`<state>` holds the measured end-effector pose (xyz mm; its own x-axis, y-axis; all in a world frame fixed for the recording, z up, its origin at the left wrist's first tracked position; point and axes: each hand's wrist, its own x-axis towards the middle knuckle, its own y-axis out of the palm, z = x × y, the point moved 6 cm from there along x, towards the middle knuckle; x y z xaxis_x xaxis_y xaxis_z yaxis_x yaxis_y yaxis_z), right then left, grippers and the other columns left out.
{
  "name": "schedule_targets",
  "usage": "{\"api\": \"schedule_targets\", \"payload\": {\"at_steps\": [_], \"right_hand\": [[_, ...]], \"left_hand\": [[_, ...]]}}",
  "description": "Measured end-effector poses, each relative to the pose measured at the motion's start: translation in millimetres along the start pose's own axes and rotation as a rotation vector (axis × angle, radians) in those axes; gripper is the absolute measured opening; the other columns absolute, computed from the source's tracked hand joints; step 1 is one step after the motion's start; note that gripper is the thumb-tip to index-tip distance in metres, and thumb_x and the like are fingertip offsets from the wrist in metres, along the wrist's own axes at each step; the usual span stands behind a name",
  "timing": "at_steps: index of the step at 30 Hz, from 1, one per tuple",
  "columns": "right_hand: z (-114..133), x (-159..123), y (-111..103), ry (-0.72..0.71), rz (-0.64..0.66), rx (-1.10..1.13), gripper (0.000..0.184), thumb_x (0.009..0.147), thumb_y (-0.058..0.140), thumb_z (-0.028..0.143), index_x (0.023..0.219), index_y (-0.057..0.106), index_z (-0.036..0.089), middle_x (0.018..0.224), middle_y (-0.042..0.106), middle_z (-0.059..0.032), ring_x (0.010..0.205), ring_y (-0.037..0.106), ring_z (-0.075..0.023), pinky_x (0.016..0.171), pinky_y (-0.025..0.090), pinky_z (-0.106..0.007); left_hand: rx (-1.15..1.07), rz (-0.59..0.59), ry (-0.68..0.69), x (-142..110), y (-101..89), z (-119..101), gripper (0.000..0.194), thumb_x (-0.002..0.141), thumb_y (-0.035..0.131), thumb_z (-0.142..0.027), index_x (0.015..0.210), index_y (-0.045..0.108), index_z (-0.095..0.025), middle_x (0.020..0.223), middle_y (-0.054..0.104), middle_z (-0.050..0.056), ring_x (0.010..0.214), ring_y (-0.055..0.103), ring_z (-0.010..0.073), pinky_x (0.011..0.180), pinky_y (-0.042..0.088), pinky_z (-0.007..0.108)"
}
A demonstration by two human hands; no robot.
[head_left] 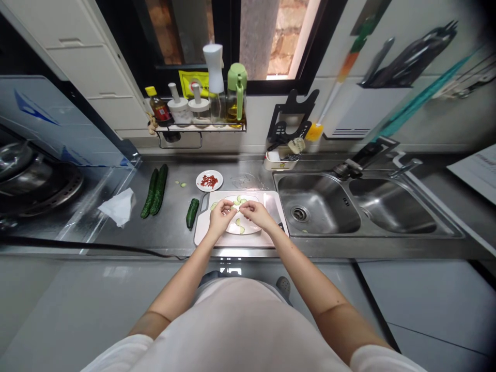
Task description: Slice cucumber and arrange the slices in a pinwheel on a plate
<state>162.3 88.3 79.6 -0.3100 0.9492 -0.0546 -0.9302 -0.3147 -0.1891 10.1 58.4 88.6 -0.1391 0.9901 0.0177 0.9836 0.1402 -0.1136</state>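
My left hand (222, 214) and my right hand (254, 213) are close together over a white plate (251, 229). Both have thumb and fingers pinched; anything between the fingertips is too small to make out. Thin pale-green cucumber slices (239, 226) lie curved on the plate, with others near its far rim. Under the plate is a light cutting board (205, 237). A knife (274, 206) rests on the board's right side, its dark handle toward me. Left of the board lies a short piece of cucumber (191, 213).
Two whole cucumbers (154, 191) and a crumpled white paper towel (118, 206) lie on the left. A small plate of chopped red pepper (209, 181) stands behind the board. To the right is a double sink (321, 204); a seasoning rack (201, 128) hangs at the back.
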Motion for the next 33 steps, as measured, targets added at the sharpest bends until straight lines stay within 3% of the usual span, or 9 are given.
{"api": "schedule_targets", "payload": {"at_steps": [4, 14, 21, 33], "right_hand": [[2, 1, -7, -0.078, -0.033, -0.193, 0.018, 0.073, 0.061, 0.036, 0.075, 0.061, 0.018, 0.064, 0.056, 0.0028, 0.06, 0.048, -0.0119, 0.058, 0.039, -0.024], [-18, -9, 2, -0.03, 0.058, -0.637, 0.01, 0.081, 0.057, 0.02, 0.082, 0.067, 0.019, 0.066, 0.061, 0.0006, 0.064, 0.053, -0.0129, 0.061, 0.034, -0.022], [-36, -12, 11, 0.009, 0.103, -0.767, 0.013, 0.085, 0.055, 0.018, 0.089, 0.068, 0.018, 0.083, 0.068, -0.0054, 0.075, 0.058, -0.0157, 0.065, 0.036, -0.023], [-44, -11, 17, 0.027, 0.115, -0.858, 0.016, 0.086, 0.052, 0.016, 0.088, 0.068, 0.018, 0.088, 0.068, -0.0074, 0.08, 0.058, -0.017, 0.065, 0.033, -0.024]], "left_hand": [[0.052, -0.001, -0.007, -3, -0.6, 5, 0.021, 0.066, 0.071, -0.028, 0.082, 0.059, -0.02, 0.074, 0.058, -0.002, 0.064, 0.049, 0.0107, 0.064, 0.037, 0.022], [0.46, 0.093, -0.121, -11, 3.3, 39, 0.014, 0.069, 0.068, -0.027, 0.082, 0.064, -0.024, 0.067, 0.059, -0.004, 0.066, 0.054, 0.0143, 0.069, 0.035, 0.025], [0.656, 0.155, -0.171, -17, 11.4, 50, 0.008, 0.074, 0.066, -0.028, 0.081, 0.067, -0.025, 0.074, 0.067, -0.001, 0.078, 0.06, 0.0198, 0.083, 0.033, 0.032], [0.834, 0.197, -0.156, -15, 21.4, 59, 0.01, 0.077, 0.059, -0.029, 0.082, 0.067, -0.023, 0.076, 0.07, 0.003, 0.084, 0.061, 0.0239, 0.088, 0.027, 0.038]]}}
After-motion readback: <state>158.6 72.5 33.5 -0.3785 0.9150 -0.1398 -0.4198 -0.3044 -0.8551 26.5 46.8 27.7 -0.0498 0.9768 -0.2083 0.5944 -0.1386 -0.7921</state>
